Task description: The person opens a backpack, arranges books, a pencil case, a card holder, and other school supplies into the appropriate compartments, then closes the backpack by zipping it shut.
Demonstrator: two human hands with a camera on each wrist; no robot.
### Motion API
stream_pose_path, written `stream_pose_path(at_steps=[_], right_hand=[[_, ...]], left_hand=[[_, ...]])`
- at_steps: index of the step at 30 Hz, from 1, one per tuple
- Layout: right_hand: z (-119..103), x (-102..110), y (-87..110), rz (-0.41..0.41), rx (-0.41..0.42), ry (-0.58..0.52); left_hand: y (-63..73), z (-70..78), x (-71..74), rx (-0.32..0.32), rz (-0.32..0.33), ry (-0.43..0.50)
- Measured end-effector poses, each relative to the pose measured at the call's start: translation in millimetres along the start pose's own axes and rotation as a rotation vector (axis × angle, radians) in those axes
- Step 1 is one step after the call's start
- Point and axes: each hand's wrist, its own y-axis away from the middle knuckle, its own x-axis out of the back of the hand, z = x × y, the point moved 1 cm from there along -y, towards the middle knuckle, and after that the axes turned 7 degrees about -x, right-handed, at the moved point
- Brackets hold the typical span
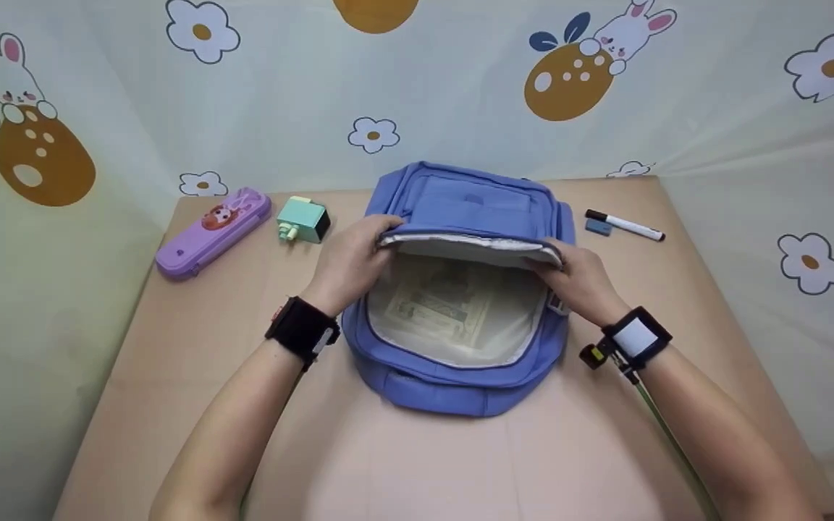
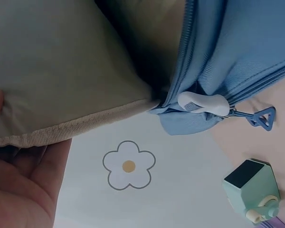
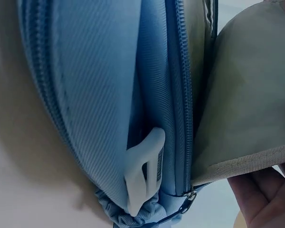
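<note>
A blue backpack lies on the table with its main compartment unzipped. Both hands hold its front flap up and folded back, so the pale lining shows. My left hand pinches the flap's left side; in the left wrist view the thumb is on the lining and the fingers are behind the bound edge. At the flap's right side, my right hand grips it the same way, fingers behind it in the right wrist view. Inside the compartment, pale printed paper-like matter is visible.
A purple pencil case and a mint-green crank pencil sharpener stand left of the backpack. To its right are a black-and-white marker and a small blue block. Patterned curtain encloses the back and sides of the table.
</note>
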Motion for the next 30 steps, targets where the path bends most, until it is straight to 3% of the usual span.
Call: stream_pose_path(at_steps=[13, 20, 25, 30], right_hand=[[1, -3, -2.9, 0.013, -0.043, -0.006], [1, -4, -4.0, 0.020, -0.027, -0.005], [1, -3, -4.0, 0.022, -0.047, -0.004], [1, -3, -5.2, 0.019, -0.055, 0.030]], left_hand=[[12.7, -12.3, 0.4, -0.008, -0.066, 0.076], [36.5, -34.6, 2.5, 0.014, -0.047, 0.085], [57.6, -58.1, 6.4, 0.126, -0.031, 0.052], [63.4, -84.1, 13.2, 0.285, 0.000, -0.009]])
